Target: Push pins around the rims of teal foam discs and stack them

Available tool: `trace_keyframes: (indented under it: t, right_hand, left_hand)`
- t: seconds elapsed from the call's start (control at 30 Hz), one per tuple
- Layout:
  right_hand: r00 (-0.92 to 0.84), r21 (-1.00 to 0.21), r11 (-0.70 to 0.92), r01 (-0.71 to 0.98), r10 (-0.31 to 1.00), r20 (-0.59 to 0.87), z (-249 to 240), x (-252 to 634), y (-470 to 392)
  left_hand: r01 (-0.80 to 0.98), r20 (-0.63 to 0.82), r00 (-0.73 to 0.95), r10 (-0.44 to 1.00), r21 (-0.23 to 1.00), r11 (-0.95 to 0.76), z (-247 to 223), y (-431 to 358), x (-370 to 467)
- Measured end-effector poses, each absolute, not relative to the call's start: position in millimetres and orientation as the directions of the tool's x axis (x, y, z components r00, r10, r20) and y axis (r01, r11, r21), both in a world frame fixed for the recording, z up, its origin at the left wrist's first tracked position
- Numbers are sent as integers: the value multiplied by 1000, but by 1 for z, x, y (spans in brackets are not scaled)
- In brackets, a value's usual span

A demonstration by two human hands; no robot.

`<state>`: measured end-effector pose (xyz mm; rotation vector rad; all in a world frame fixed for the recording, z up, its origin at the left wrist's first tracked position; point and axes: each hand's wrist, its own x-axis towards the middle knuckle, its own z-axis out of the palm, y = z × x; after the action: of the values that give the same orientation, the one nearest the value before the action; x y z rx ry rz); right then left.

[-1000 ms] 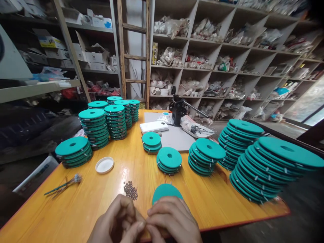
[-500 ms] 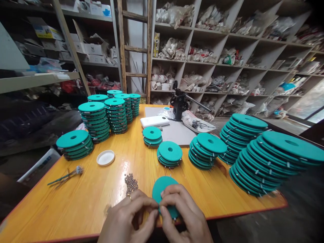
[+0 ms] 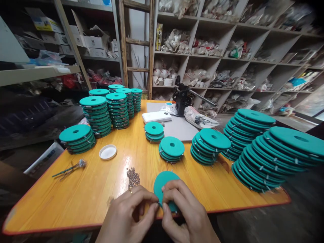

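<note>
At the front edge of the table lies a green foam disc (image 3: 163, 182), partly covered by my fingers. My right hand (image 3: 187, 212) is closed on the disc's left edge, thumb and fingers pinched together. Beside it my left hand (image 3: 129, 212), with a ring on one finger, pinches at the same edge; a tiny dark piece shows at its fingertips, too small to name. Just beyond the left hand is a pile of small dark round beads (image 3: 133, 177). A short stack of green discs (image 3: 172, 148) stands beyond the held one.
Tall stacks of green discs stand on the right (image 3: 268, 162) and the back left (image 3: 95, 114). A white lid (image 3: 108, 152) and a bundle of wires (image 3: 72, 168) lie left. Behind are a white box-shaped device (image 3: 156, 116), a black clamp-like tool (image 3: 181, 101) and a tray (image 3: 201, 118).
The view has tilted slightly, so the table appears a little higher and to the right. Both hands stay at the disc's edge, and a tiny dark piece now shows between the fingertips.
</note>
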<state>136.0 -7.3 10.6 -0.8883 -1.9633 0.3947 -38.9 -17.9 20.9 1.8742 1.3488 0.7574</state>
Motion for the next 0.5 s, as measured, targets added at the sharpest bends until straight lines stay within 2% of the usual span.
trace_keyframes:
  t: [0.5]
  right_hand:
    - [-342,-593,689,416,723,600,11,137,-6]
  left_hand:
    - [554,70,283,956,802,-223,22,-17,-37]
